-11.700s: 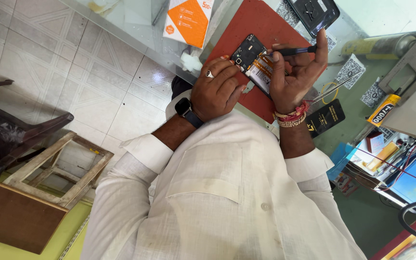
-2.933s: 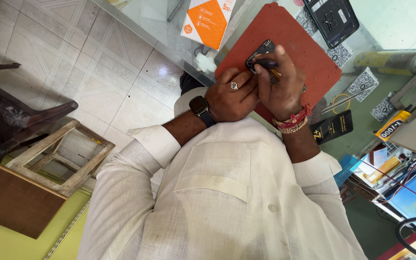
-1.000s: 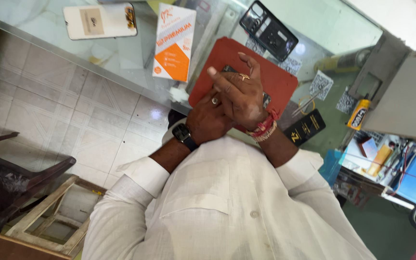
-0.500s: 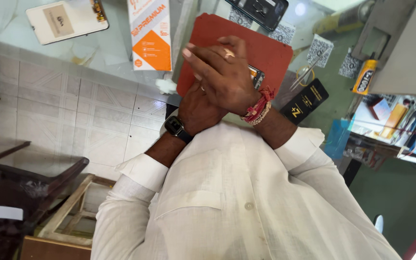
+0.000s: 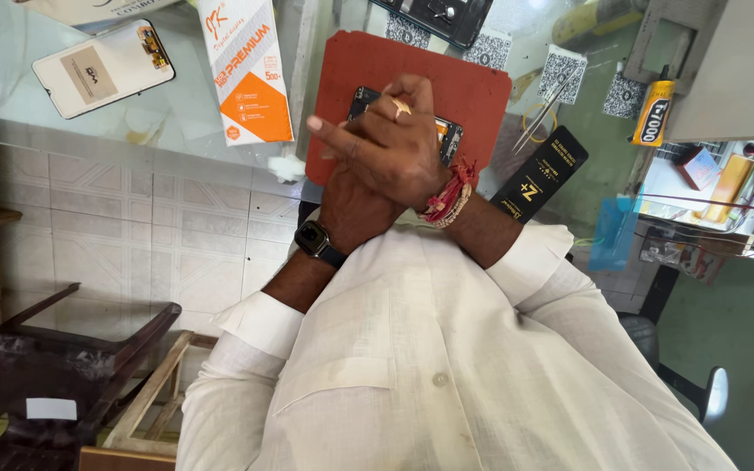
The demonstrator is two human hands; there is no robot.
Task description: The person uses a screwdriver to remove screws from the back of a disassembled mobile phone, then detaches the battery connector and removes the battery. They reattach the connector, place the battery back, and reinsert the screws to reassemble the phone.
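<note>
1. Since the frame half a sec ago, both hands sit a bit lower in view and the orange-and-white box, which was cut off at the top, now shows in full; the stacked hands haven't come apart.
2. Right hand lies on top of left hand, fingers closed together and pressing down on the dark phone body. Only its edges peek out from under the fingers, w/ an orange part inside. Looks like the stacking is to put weight on it flat.
3. Whether either hand actually grips the phone: can't tell, palms cover it.
4. Phone rests on a red mat on the glass surface, prob. so it won't slide or scratch.
5. Left of the hands: tall orange-and-white box lying flat; further left a white phone panel, face down w/ a tan label.
6. Right of the hands: slim black box w/ gold print, tweezers above it, square black-and-white code cards, then a yellow-and-black glue tube.
7. Beyond the hands, past the mat's far edge: another opened dark phone, partly cropped.
</note>
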